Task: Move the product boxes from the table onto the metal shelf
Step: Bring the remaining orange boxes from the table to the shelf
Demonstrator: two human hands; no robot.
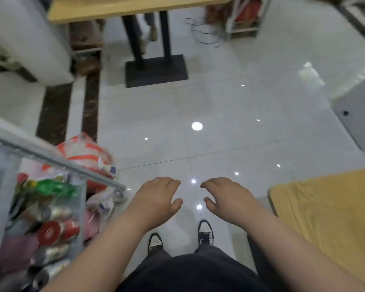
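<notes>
My left hand (156, 199) and my right hand (226, 198) hang side by side over the white tiled floor, palms down, fingers loosely curved and apart, holding nothing. A wooden table (329, 224) shows its corner at the right, just beyond my right forearm; its visible top is bare. The metal shelf (51, 157) stands at the left, its grey rail slanting past my left forearm, with packaged goods and cans (51, 228) on the levels below. No product box is in view.
A second wooden table (135, 7) on a black pedestal base (156, 70) stands ahead, a person's legs behind it. An orange-and-white plastic bag (86, 152) lies on the floor by the shelf. A white rack (247, 17) stands far right. My shoes (205, 232) are below.
</notes>
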